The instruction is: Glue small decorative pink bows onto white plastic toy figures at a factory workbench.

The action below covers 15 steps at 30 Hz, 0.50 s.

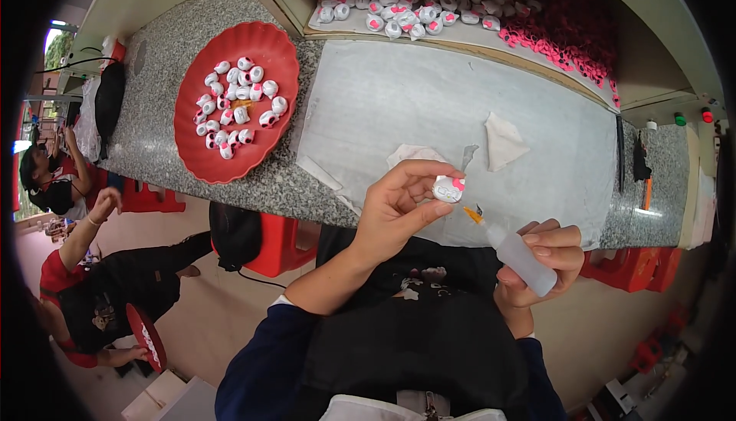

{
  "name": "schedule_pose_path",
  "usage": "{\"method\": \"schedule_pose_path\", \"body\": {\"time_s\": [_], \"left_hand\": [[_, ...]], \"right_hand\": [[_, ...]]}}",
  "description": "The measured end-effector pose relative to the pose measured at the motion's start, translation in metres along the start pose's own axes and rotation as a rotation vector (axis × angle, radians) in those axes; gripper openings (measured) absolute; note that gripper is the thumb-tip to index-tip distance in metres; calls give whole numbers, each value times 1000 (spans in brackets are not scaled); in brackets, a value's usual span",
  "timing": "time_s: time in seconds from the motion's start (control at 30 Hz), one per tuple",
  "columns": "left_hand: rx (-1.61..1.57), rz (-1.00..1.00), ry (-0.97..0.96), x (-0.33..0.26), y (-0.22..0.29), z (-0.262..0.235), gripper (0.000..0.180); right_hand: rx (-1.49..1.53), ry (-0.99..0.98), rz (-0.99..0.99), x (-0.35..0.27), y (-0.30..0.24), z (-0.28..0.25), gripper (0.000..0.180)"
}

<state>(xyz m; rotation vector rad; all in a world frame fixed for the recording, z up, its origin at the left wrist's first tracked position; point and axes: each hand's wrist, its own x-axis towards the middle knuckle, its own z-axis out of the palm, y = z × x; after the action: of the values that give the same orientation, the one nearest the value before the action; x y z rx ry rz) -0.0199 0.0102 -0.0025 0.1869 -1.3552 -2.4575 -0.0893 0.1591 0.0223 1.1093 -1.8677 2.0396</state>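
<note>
Between the thumb and fingers of my left hand [399,210] is a small white figurine head [448,189] with a pink bow and a drawn face. My right hand [550,256] is wrapped round a translucent white squeeze bottle [527,263], tilted so its orange nozzle tip [472,215] points up toward the figurine head, a small gap apart. Both hands are over the near edge of a white work sheet [368,114]. On that sheet, just beyond my hands, lie a crumpled white cloth [414,154] and a folded white cloth piece [504,142].
Left of the sheet, a red scalloped plate [192,103] holds several small white heads. A shelf at the back carries many white heads [406,18] and a heap of pink pieces [560,37]. Red stools [284,248] stand below the table. At left, a person [100,291] carries a red plate.
</note>
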Motion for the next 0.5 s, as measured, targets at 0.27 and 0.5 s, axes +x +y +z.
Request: {"method": "schedule_pose_path", "body": {"time_s": [0.27, 0.5], "left_hand": [[5, 0, -7, 0, -1, 0, 32], [17, -13, 13, 0, 0, 1, 32]], "right_hand": [[60, -27, -7, -2, 2, -3, 44], [-29, -22, -5, 1, -1, -2, 43]]}}
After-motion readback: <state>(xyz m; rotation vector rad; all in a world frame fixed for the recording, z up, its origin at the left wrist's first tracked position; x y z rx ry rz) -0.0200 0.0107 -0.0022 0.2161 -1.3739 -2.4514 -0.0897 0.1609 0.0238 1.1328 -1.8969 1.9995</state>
